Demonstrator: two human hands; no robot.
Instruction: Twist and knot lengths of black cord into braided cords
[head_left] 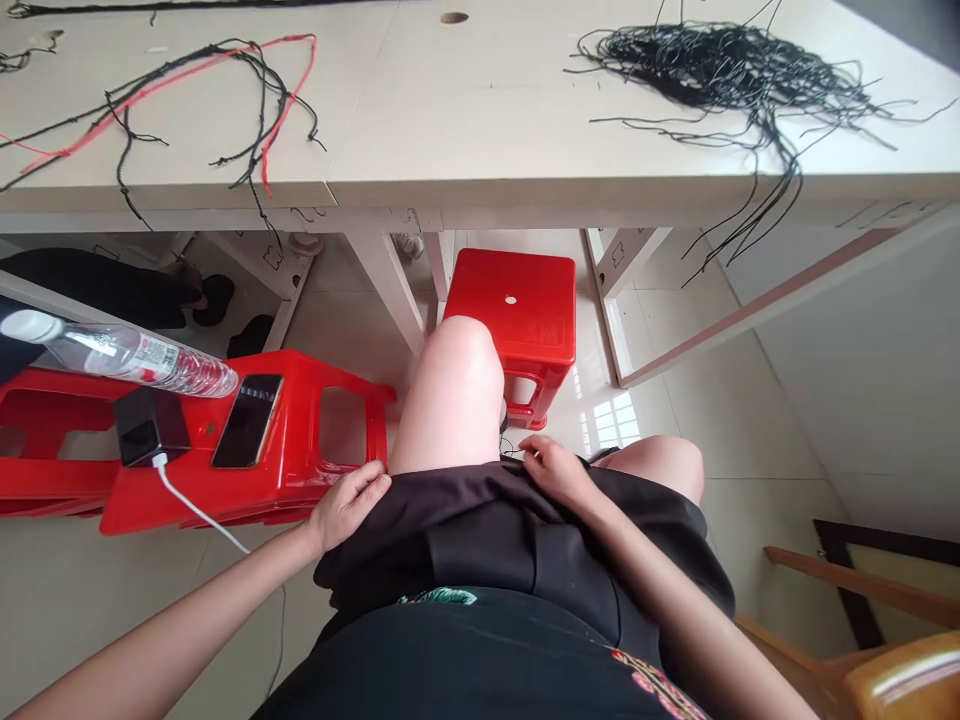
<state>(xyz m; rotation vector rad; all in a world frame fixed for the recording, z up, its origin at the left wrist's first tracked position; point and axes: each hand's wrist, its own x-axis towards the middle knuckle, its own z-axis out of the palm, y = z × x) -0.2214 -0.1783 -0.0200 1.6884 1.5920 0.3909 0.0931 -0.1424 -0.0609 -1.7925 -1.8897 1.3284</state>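
Both my hands are down at my lap, on the hem of a black skirt (495, 520). My left hand (351, 508) is closed at the hem's left edge, thumb and fingers together on the cloth. Between my thighs, my right hand (556, 470) has its fingers curled over the hem. A thin dark thread (510, 447) shows beside its fingertips; whether the fingers touch it I cannot tell. On the white table (450, 130) ahead lie black knotted cords (161, 68) with a red cord (300, 90) at left, and a tangled heap of black cords (720, 70) at right.
A red stool (517, 290) stands under the table. Another red stool (300, 400) at left carries a phone (249, 420), a black charger (150, 425) with a white cable (195, 508), and a water bottle (150, 355). A wooden chair (907, 670) is at lower right. Another person's foot (214, 298) shows at left.
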